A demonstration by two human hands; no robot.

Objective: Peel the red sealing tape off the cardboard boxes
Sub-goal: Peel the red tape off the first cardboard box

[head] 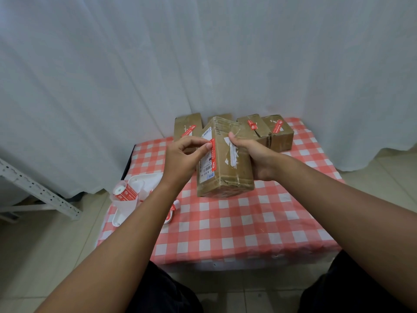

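One camera sits on my head, looking forward and steeply down over my forearms. It is close: my lap fills the bottom edge, the checkered bench (248,222) lies mid-frame, and the white curtain (203,53) takes up the upper half.

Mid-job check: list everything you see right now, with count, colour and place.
held box: one, brown cardboard, centre of the table, gripped by the hands
red tape strip: one, on the held box's edge, top end pinched
back boxes: at least four, brown with red tape, far edge
tablecloth: one, red and white check, over the table
tape roll: one, red and white, in the white dispenser at left
curtain: white, behind
left hand: pinching the tape's top end
right hand: holding the box
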